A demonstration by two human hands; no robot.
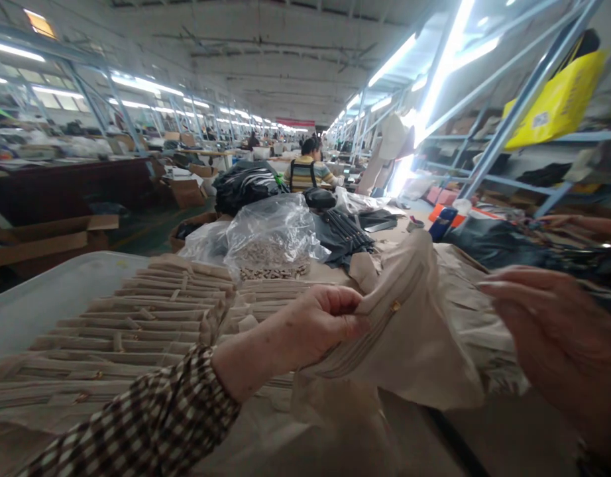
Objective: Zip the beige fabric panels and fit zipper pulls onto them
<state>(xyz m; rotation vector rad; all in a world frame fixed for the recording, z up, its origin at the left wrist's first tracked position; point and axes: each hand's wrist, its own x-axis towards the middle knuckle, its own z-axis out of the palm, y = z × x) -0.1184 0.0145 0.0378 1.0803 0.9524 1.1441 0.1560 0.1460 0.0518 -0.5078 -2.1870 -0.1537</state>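
Observation:
My left hand [315, 324] is closed on a beige fabric piece [409, 331] with a zipper and a small gold pull, lifting it above the table. My right hand [549, 331] is just right of that piece, fingers stretched out and apart, holding nothing that I can see. Under and left of my left arm lie rows of beige zipper strips [136, 311] stacked flat on the table. More beige fabric [464, 311] is piled beneath the lifted piece.
A clear plastic bag [270, 242] of small tan parts stands behind the strips. Dark fabric pieces [342, 235] lie beyond it. A white tray [42, 298] sits at left. A person in a striped top [308, 172] sits far back. A yellow bag [558, 99] hangs on shelving at right.

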